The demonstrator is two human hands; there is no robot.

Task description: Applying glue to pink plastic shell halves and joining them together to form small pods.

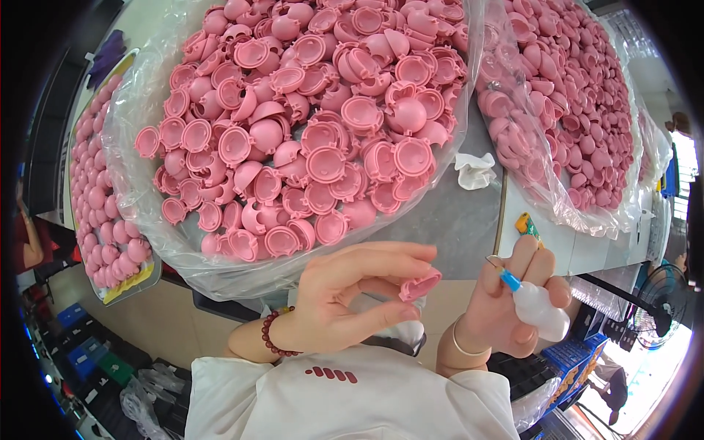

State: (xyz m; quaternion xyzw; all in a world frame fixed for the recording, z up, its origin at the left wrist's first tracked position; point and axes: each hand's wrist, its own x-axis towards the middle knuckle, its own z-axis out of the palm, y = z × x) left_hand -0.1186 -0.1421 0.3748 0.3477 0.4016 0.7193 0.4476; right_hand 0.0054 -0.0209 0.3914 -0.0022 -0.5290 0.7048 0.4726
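Note:
Between thumb and fingers, my left hand [341, 301] pinches a small pink plastic half shell [420, 284], its rim tilted toward the right. My right hand [484, 315] is wrapped round a white squeeze bottle [541, 311] with a blue nozzle [509, 279] and a thin needle-like tip that points up and left. The bottle and the shell are apart. Just beyond my left hand, a heap of pink half shells [326, 163] lies on see-through plastic sheeting [220, 275] on the grey table [469, 224].
A second heap of pink shells [565, 110] in plastic stands at the right. Closed-looking pink balls [99, 198] fill a tray at the left. A crumpled white tissue [475, 171] and a yellow-green tube [526, 226] lie on the tables. A fan [660, 301] stands far right.

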